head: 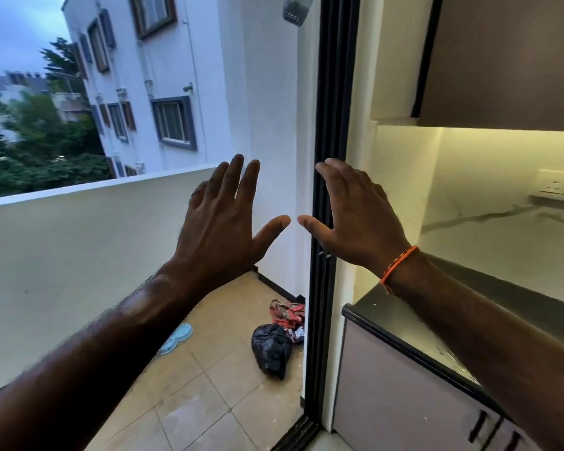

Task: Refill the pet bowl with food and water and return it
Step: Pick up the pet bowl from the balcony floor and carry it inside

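Note:
A light blue pet bowl (176, 342) lies on the balcony floor by the parapet wall, partly hidden behind my left forearm. My left hand (222, 216) is raised in front of me, palm away, fingers spread, holding nothing. Beside it, my right hand (352, 219) is held up the same way with an orange thread on the wrist. The two thumbs nearly meet. Both hands are high above the bowl. A red and white printed bag (288, 315) lies crumpled in the balcony's far corner; what it holds cannot be told.
A tied black plastic bag (271, 349) sits on the tiled floor near the black sliding-door frame (323, 255). To the right stands a dark kitchen counter (404, 330) over cabinets, with an upper cabinet above. The parapet wall (79, 255) bounds the balcony on the left.

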